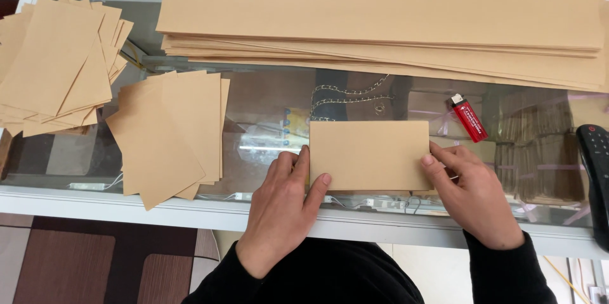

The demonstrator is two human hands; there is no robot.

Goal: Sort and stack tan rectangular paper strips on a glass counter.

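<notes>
A tan rectangular piece of brown paper [370, 154] lies flat on the glass counter top [266, 98]. My left hand [282, 206] presses its left edge with thumb and fingers. At the paper's right edge rests my right hand [472, 193], fingertips on it. Both hands hold the piece down at its two short sides.
A stack of long brown paper strips [380, 19] lies along the far side. Two piles of cut brown sheets sit at the left [54, 66] and centre-left [171, 129]. A red lighter [468, 117] lies right of centre. A black remote [595, 171] sits at the right edge.
</notes>
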